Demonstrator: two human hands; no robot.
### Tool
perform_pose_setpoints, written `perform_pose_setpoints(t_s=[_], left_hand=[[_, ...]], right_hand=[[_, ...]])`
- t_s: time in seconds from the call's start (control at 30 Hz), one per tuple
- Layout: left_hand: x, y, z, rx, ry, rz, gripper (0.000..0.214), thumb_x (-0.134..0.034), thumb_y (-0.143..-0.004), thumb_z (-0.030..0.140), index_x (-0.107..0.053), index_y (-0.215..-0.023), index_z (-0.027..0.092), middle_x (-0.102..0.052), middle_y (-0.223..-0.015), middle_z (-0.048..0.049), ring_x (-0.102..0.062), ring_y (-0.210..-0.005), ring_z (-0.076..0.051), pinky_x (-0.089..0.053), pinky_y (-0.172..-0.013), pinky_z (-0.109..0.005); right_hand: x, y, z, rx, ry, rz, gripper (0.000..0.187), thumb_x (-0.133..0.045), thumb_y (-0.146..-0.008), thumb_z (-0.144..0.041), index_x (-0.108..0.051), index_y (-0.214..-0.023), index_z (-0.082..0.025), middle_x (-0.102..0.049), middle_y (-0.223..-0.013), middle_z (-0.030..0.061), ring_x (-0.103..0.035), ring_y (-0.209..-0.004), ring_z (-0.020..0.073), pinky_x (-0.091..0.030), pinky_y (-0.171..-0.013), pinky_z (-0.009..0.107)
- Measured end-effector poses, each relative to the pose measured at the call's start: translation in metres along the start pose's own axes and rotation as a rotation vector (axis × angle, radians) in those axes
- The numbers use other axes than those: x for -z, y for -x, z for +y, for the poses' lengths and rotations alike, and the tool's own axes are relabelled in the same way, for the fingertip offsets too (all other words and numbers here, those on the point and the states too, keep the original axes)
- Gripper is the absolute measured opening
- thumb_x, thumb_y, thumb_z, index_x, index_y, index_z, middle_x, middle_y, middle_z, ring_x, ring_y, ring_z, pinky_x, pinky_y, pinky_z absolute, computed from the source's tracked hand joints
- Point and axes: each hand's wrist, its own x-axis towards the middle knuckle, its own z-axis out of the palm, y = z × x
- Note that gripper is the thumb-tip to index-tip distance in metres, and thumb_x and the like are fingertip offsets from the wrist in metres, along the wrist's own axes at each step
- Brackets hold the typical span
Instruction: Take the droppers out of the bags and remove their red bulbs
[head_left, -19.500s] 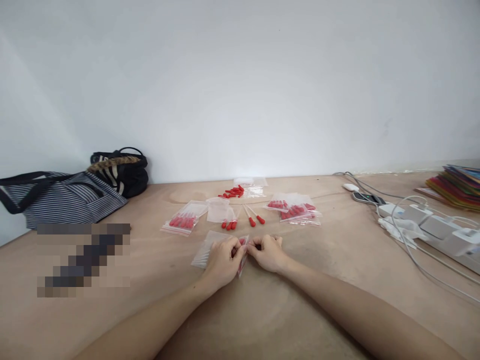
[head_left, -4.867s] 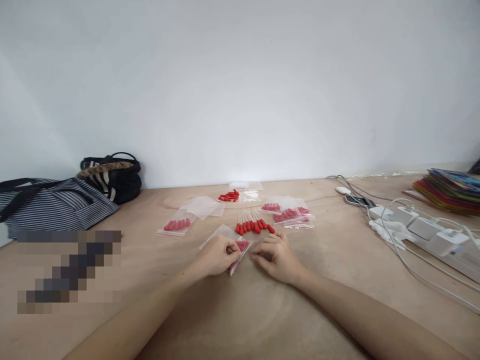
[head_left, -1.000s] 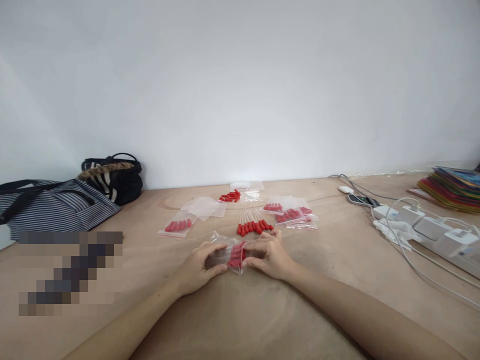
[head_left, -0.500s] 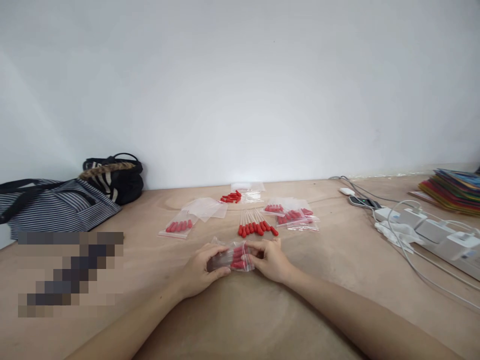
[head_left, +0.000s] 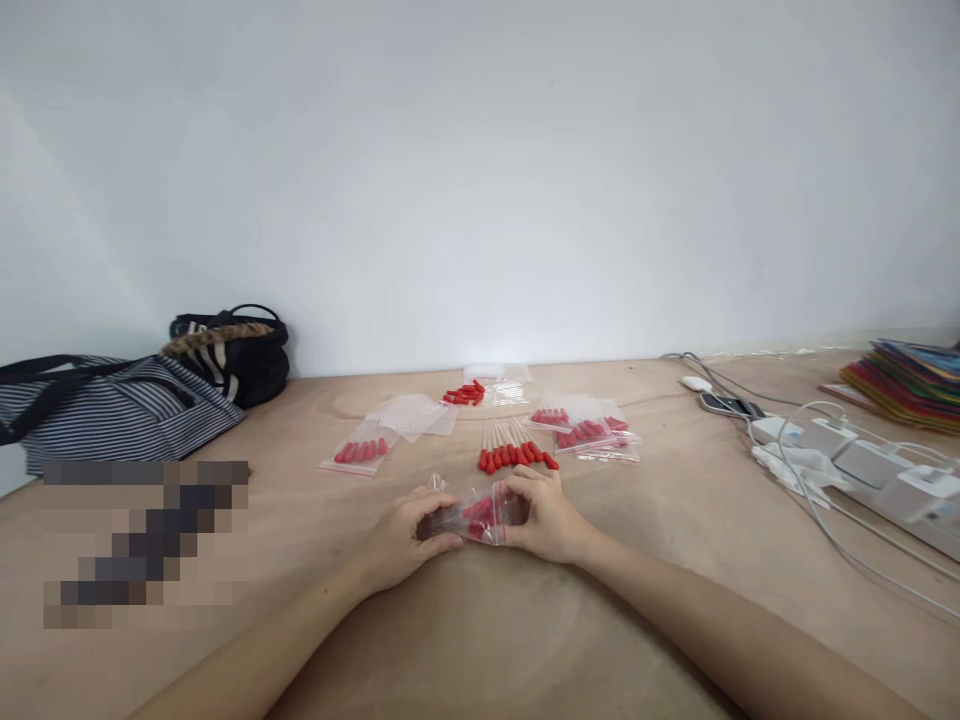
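Low over the near middle of the table is a clear zip bag (head_left: 480, 515) holding several droppers with red bulbs. My left hand (head_left: 409, 530) grips the bag's left end, around the clear tubes. At the zip end, my right hand (head_left: 551, 520) pinches the edge between thumb and fingers. Just beyond the hands, a row of loose red-bulbed droppers (head_left: 514, 457) lies fanned out, bulbs toward me. To the left rests a filled zip bag (head_left: 360, 450) beside flat zip bags (head_left: 412, 415). More filled bags (head_left: 592, 432) overlap on the right.
Loose red bulbs (head_left: 463, 393) and clear tubes (head_left: 506, 392) lie near the wall. A striped bag (head_left: 127, 410) and a black bag (head_left: 251, 360) stand at left. On the right are a power strip with chargers (head_left: 870, 465), cables, and a colourful stack (head_left: 904, 385).
My right hand's fingers have shifted to the bag's zip edge, and the bag there looks more bunched and spread. The red bulbs inside have tilted. My left hand has barely moved.
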Motion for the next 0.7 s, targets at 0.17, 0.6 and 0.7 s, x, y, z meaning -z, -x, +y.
perform_pose_setpoints(t_s=[0.17,0.6,0.7], left_hand=[[-0.0009,0.0001,-0.0027,0.002,0.029,0.008,0.033,-0.064,-0.071,0.033,-0.062,-0.101,0.02,-0.063,-0.087,-0.0021,-0.058,-0.078,-0.018,-0.045,-0.071,-0.029],[0.0004,-0.0009,-0.0004,-0.029,0.058,-0.005,0.026,-0.063,-0.072,0.031,-0.065,-0.095,0.018,-0.066,-0.087,-0.0031,-0.058,-0.08,-0.018,-0.045,-0.073,-0.03],[0.0007,-0.0016,-0.0001,-0.031,0.066,-0.022,0.025,-0.062,-0.073,0.03,-0.065,-0.095,0.019,-0.066,-0.088,-0.0033,-0.059,-0.081,-0.018,-0.045,-0.074,-0.029]], right_hand=[[-0.0043,0.0021,0.0025,0.057,0.007,0.085,0.036,-0.076,-0.059,-0.034,-0.062,-0.089,-0.022,-0.06,-0.096,0.0017,-0.053,-0.092,0.0185,-0.025,-0.086,0.036],[-0.0094,0.0026,0.0036,0.148,0.098,0.025,0.021,-0.067,-0.07,-0.034,-0.061,-0.087,-0.022,-0.061,-0.079,-0.0019,-0.051,-0.082,0.0154,-0.023,-0.083,0.036],[-0.0083,0.0035,0.0025,0.218,0.079,0.001,0.014,-0.063,-0.075,-0.03,-0.064,-0.088,-0.025,-0.062,-0.086,-0.001,-0.053,-0.085,0.0151,-0.022,-0.086,0.037]])
